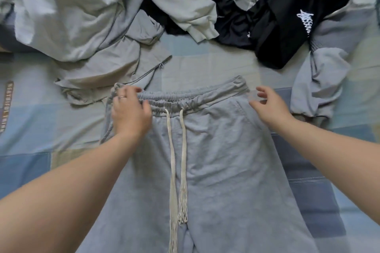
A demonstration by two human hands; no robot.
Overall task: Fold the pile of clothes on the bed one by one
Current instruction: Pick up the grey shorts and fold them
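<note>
Far left: checked bed sheet [30,121], with a pale green garment [67,16] crumpled at its top. Left hand [131,110], ring on one finger, pinches the left end of the waistband [185,96] of the grey sweatpants [222,160]. The sweatpants lie flat mid-bed, front up, white drawstring [172,150] trailing down the centre. Right hand [270,107] sits just beside the waistband's right end, fingers spread, loosely bent, gripping nothing, tips blurred. A black garment [287,26] and a grey garment [320,84] are heaped upper right.

You get soft, even, cool light with faint shadows; your right hand [267,107] smears at the fingertips [259,90], and the bed [205,61] seems to bow near its edges.
</note>
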